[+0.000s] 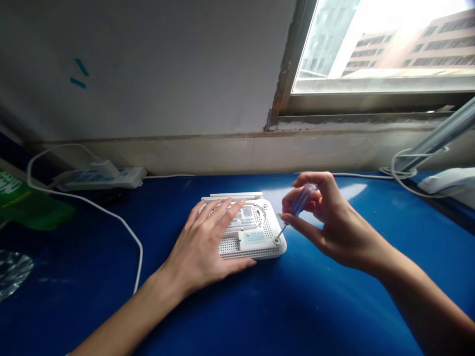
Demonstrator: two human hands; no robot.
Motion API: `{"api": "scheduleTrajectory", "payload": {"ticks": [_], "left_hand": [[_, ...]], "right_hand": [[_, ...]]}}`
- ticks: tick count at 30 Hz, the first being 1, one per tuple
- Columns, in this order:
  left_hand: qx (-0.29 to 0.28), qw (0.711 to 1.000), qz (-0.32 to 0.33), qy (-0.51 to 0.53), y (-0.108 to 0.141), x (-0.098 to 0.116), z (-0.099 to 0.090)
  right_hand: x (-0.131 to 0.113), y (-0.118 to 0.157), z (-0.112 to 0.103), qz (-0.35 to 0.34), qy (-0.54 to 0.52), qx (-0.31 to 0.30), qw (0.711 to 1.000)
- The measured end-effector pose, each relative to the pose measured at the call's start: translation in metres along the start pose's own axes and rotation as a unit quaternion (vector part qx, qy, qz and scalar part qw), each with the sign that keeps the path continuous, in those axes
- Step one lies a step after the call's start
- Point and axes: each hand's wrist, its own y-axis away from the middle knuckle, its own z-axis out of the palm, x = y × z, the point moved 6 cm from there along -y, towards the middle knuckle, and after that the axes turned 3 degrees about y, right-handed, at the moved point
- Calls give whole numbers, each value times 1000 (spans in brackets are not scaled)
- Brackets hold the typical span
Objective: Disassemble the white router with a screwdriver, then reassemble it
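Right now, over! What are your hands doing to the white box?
Left hand flat on white router. Right hand pinching blue-handled screwdriver, tip at corner screw recess. White cable off left.

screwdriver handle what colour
The handle is translucent blue, best seen in the head view.

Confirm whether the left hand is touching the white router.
Touching: the head view shows the left hand resting flat on the white router, across its vented underside.

Your left hand covered much of the white router, its label had print too small to read, and the green object on the left was cut off.
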Motion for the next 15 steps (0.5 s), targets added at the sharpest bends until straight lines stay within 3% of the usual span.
{"api": "scheduleTrajectory", "payload": {"ticks": [4,9,15], "left_hand": [[30,999,-11,10,1,0,0],[-1,999,30,18,6,-4,-1],[-18,998,56,22,10,-10,-3]], "right_hand": [[-8,7,14,-53,86,1,995],[-20,15,20,-136,189,102,967],[-33,17,18,-142,268,195,933]]}}
